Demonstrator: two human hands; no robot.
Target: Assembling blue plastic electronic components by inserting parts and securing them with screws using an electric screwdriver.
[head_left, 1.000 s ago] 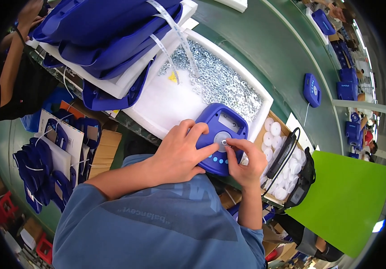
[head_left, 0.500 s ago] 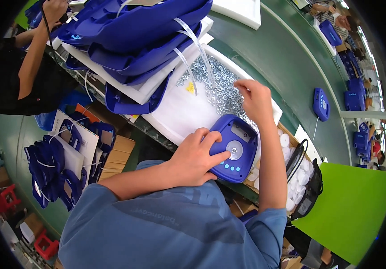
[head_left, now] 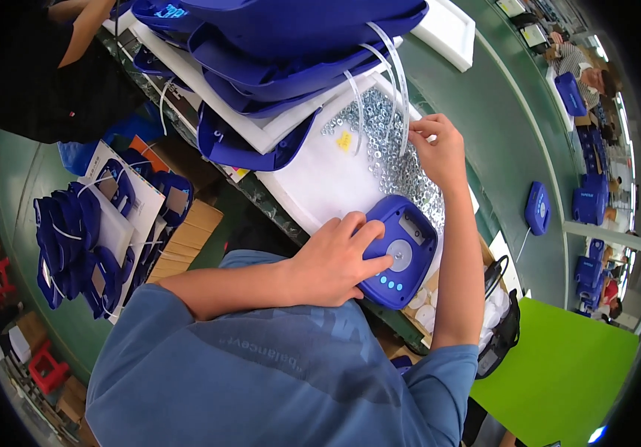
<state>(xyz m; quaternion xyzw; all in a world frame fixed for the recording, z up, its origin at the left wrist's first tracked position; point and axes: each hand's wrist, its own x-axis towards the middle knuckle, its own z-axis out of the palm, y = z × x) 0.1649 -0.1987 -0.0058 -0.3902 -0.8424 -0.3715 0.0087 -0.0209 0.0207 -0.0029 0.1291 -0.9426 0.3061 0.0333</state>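
My left hand [head_left: 341,259] grips a blue plastic housing [head_left: 419,262] with a round metallic disc in its middle, a rectangular window and a row of light-blue dots. Its thumb and fingers lie over the left side of the housing, with a fingertip by the disc. Over a white foam tray [head_left: 302,195], my right hand [head_left: 439,153] is closed in a pinch above loose small metal nuts or washers [head_left: 391,160]. Whatever sits between those fingertips is too small to make out. Beside them a clear strip [head_left: 402,93] hangs down.
Stacked blue shells [head_left: 283,63] with dangling strips rise beyond the tray. More blue parts [head_left: 71,223] lie at the left. At the right are a box of white discs [head_left: 425,316], a black pouch [head_left: 501,339] and a green board [head_left: 559,365]. Another person's arm [head_left: 90,30] shows upper left.
The view has shifted, so the scene sits lower and further right. My right hand has moved further away over the metal pieces, toward the hanging strips. My left hand keeps hold of the housing.
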